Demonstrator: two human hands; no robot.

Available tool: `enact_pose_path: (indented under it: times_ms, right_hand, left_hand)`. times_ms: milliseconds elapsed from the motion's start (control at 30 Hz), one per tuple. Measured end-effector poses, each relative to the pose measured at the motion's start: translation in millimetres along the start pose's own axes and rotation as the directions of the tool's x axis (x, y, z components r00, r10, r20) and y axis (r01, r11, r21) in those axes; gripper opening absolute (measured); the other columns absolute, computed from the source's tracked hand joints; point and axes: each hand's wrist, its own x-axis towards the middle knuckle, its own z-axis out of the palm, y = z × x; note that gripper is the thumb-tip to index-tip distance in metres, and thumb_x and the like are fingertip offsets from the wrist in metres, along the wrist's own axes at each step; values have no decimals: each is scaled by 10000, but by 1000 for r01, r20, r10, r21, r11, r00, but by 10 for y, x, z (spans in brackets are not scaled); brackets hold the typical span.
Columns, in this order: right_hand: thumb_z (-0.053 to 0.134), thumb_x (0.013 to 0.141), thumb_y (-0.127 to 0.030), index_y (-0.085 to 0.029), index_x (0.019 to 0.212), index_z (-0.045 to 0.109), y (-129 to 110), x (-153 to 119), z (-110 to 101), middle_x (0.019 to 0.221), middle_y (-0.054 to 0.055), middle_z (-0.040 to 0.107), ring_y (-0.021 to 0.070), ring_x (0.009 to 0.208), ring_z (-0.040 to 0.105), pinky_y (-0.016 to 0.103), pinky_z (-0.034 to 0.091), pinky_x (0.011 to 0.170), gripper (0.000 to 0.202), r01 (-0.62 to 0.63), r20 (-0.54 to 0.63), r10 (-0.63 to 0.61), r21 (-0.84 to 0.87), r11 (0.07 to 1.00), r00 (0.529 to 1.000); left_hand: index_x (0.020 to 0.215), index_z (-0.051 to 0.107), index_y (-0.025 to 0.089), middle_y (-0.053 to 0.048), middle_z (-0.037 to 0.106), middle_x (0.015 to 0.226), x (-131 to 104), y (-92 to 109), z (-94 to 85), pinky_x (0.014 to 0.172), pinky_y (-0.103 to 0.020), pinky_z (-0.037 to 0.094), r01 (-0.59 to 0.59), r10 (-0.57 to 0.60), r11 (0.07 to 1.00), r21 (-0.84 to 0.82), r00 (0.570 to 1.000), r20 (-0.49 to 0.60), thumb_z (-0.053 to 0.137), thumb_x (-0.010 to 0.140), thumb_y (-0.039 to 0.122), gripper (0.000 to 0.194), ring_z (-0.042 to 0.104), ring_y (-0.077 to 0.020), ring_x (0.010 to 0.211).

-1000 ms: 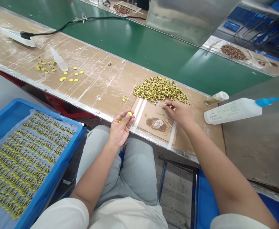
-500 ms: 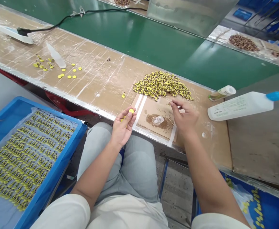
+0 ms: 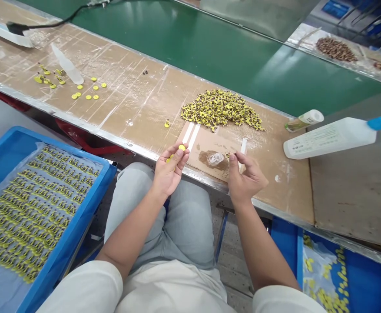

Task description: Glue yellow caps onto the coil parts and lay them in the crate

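My left hand [image 3: 170, 169] is closed around several yellow discs, one yellow disc [image 3: 181, 148] pinched upright between thumb and fingertip. Near the small clear cup [image 3: 215, 159], my right hand [image 3: 246, 177] pinches a small yellow-and-brown piece [image 3: 228, 155] at its fingertips; its exact kind is too small to tell. The cup sits in a brown wet stain on a cardboard sheet [image 3: 203, 143] taped to the bench. Behind the sheet lies a heap of small yellow-and-brown pieces [image 3: 221, 108]. A single piece [image 3: 167, 123] stands apart to its left.
At left, a blue tray [image 3: 107, 174] holds rows of yellow-and-brown pieces. Loose yellow discs [image 3: 88, 97] lie beside a white pointed bottle [image 3: 67, 65]. On the right are a white bottle with blue tip [image 3: 330, 138], a small tube [image 3: 304, 121] and a tray of yellow discs [image 3: 333, 300].
My right hand has moved down and slightly left from beside the heap to the clear cup, a small piece at its fingertips. My left hand keeps hold of the discs. The view has shifted slightly.
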Motion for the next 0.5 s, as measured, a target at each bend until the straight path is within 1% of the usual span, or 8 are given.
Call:
enact_pose_path:
  times_ms: [167, 233, 333, 500]
  right_hand:
    - [713, 793, -208, -215, 950, 721, 35, -51, 41, 829, 19, 743, 170, 766, 674, 372, 548, 780, 157, 183, 32, -181, -126, 975, 983]
    - [721, 784, -189, -223, 951, 722, 60, -62, 44, 824, 10, 744, 164, 749, 668, 374, 542, 784, 170, 223, 22, -223, -142, 964, 975]
    - [727, 777, -180, -230, 954, 724, 75, -64, 43, 826, 7, 745, 164, 760, 657, 372, 536, 781, 184, 225, 11, -226, -144, 964, 974]
    - [723, 785, -197, -231, 941, 727, 70, -60, 42, 800, 5, 740, 171, 783, 638, 376, 527, 786, 160, 208, 27, -206, -159, 965, 978]
  left_hand:
    - [949, 711, 161, -14, 723, 997, 15, 11, -31, 873, -142, 514, -33, 32, 999, 21, 997, 66, 691, 771, 114, 185, 684, -51, 852]
    - [945, 713, 160, -13, 722, 989, 19, 13, -38, 841, -128, 521, -35, 34, 999, 8, 996, 82, 687, 775, 118, 177, 682, -48, 842]
    - [940, 714, 163, -10, 722, 987, 23, 15, -40, 852, -134, 519, -32, 30, 999, 22, 997, 71, 684, 778, 126, 168, 682, -50, 848]
    - [944, 716, 163, -13, 722, 984, 24, 19, -31, 895, -155, 508, -26, 24, 999, 35, 998, 58, 682, 784, 137, 165, 684, -58, 865]
